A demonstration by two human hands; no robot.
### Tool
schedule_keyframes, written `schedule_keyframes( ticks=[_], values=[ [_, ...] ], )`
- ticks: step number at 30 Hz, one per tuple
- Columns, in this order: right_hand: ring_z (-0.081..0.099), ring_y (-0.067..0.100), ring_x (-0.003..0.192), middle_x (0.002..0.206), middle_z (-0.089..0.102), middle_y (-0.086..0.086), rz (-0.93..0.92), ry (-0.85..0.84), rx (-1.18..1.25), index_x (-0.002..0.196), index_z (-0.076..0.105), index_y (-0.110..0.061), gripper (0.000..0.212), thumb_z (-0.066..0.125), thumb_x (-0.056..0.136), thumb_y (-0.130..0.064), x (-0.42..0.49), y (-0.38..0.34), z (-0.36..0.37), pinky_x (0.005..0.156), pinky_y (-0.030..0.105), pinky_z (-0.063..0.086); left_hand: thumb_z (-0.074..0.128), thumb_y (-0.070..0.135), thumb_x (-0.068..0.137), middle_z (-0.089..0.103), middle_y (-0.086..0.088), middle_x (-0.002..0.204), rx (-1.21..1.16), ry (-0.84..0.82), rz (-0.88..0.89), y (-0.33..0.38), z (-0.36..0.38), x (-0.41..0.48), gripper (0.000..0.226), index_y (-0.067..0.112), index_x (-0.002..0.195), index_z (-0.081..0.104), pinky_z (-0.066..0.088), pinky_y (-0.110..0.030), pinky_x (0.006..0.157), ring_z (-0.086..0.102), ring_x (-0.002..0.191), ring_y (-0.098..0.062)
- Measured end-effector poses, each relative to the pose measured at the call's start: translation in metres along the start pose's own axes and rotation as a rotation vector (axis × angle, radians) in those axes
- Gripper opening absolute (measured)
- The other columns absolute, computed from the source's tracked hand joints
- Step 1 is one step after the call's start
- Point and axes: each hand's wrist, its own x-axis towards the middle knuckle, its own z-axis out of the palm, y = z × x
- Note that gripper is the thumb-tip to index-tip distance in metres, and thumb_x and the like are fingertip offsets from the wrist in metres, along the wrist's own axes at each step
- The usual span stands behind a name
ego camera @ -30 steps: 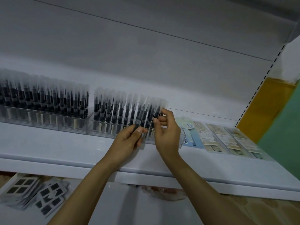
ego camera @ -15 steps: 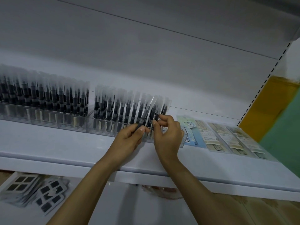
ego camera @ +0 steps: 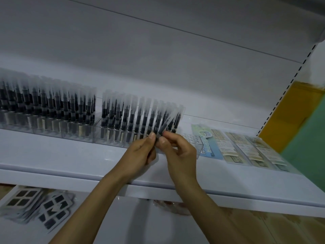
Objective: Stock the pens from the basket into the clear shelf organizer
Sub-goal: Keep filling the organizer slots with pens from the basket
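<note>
The hands have drawn together since a moment ago. The left hand (ego camera: 139, 152) and right hand (ego camera: 181, 154) both pinch a tilted pen (ego camera: 165, 125), each grip narrow on its lower end, at the right end of the clear shelf organizer (ego camera: 112, 140). Its rows look nearly full, and the basket is out of view. Writing on the neighbouring packets (ego camera: 228, 147) is too blurred to read.

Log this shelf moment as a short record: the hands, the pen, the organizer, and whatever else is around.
held pen: sleeved, tilted, at the right end of the organizer
left hand: pinches its lower end
right hand: pinches it too, beside the left thumb
organizer: clear, on the white shelf, holds rows of upright pens
right of it: flat packets lying on the shelf
lower shelf: carded packs at left
</note>
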Motion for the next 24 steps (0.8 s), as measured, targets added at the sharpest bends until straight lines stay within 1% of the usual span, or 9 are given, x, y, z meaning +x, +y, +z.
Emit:
schedule_keyframes(
  ticks=[2,4,6,8,10,13,15,20,24],
  values=[
    [0.065,-0.004,0.075,0.075,0.069,-0.018,0.013,0.003,0.039,0.086,0.066,-0.028,0.019,0.068,0.086,-0.009,0.003,-0.002,-0.003,0.069,0.014,0.052,0.027,0.040,0.100,0.044,0.000,0.049,0.041,-0.006,0.015,-0.004,0.002,0.000,0.057,0.025,0.051,0.053,0.033,-0.011,0.050,0.040,0.045,-0.005],
    [0.065,-0.002,0.069,0.076,0.069,-0.009,0.025,-0.015,0.062,0.083,0.065,-0.021,0.016,0.068,0.085,-0.006,0.005,-0.004,-0.006,0.065,0.013,0.051,0.028,0.043,0.101,0.057,0.001,0.056,0.169,0.031,0.072,-0.009,0.005,0.000,0.055,0.027,0.059,0.060,0.038,-0.013,0.056,0.051,0.053,-0.003],
    [0.065,0.002,0.070,0.078,0.069,-0.002,0.049,0.051,0.104,0.085,0.065,-0.018,0.011,0.066,0.087,-0.007,0.009,-0.005,-0.010,0.065,0.015,0.051,0.030,0.046,0.100,0.062,0.008,0.072,0.381,0.088,0.167,-0.016,0.007,0.001,0.041,0.031,0.077,0.061,0.041,-0.016,0.061,0.057,0.069,-0.001],
    [0.065,0.004,0.074,0.082,0.069,-0.003,0.037,0.225,0.147,0.089,0.063,-0.019,0.011,0.061,0.091,-0.009,0.017,-0.003,-0.018,0.066,0.015,0.052,0.035,0.049,0.095,0.058,0.017,0.093,0.579,0.131,0.217,-0.020,0.009,0.000,0.030,0.033,0.102,0.059,0.042,-0.020,0.068,0.054,0.084,0.000],
    [0.067,0.013,0.082,0.089,0.069,0.002,-0.076,0.376,0.072,0.099,0.060,-0.021,0.011,0.059,0.093,-0.011,0.029,0.002,-0.030,0.073,0.024,0.055,0.045,0.039,0.097,0.054,0.012,0.109,0.753,0.201,0.267,-0.026,0.010,0.000,0.031,0.024,0.122,0.055,0.043,-0.022,0.078,0.051,0.099,-0.007],
    [0.068,0.021,0.087,0.090,0.068,0.006,-0.206,0.406,-0.070,0.111,0.054,-0.025,0.021,0.058,0.095,-0.013,0.038,0.014,-0.040,0.077,0.037,0.057,0.046,0.034,0.093,0.056,-0.002,0.119,1.056,0.300,0.384,-0.030,0.015,-0.002,0.037,0.016,0.124,0.054,0.044,-0.035,0.087,0.047,0.108,-0.019],
    [0.068,0.020,0.085,0.089,0.068,0.005,-0.241,0.396,-0.080,0.111,0.052,-0.028,0.023,0.058,0.095,-0.012,0.042,0.018,-0.038,0.075,0.038,0.057,0.040,0.038,0.089,0.057,-0.005,0.122,1.167,0.312,0.377,-0.030,0.018,-0.003,0.046,0.014,0.124,0.056,0.041,-0.038,0.093,0.047,0.112,-0.022],
    [0.065,0.007,0.077,0.084,0.067,-0.003,-0.307,0.330,-0.176,0.112,0.056,-0.015,0.020,0.061,0.093,-0.011,0.053,0.024,-0.031,0.068,0.017,0.051,0.036,0.043,0.088,0.058,-0.010,0.121,1.270,0.303,0.285,-0.027,0.019,-0.002,0.054,0.010,0.124,0.059,0.041,-0.046,0.098,0.052,0.114,-0.030],
    [0.064,0.003,0.073,0.080,0.064,-0.011,-0.269,0.214,-0.289,0.110,0.062,-0.013,0.020,0.065,0.090,-0.014,0.054,0.037,-0.029,0.066,0.015,0.052,0.035,0.045,0.088,0.058,-0.011,0.121,1.285,0.296,0.244,-0.026,0.020,-0.002,0.056,0.009,0.124,0.059,0.043,-0.047,0.096,0.054,0.114,-0.032]
  ],
)
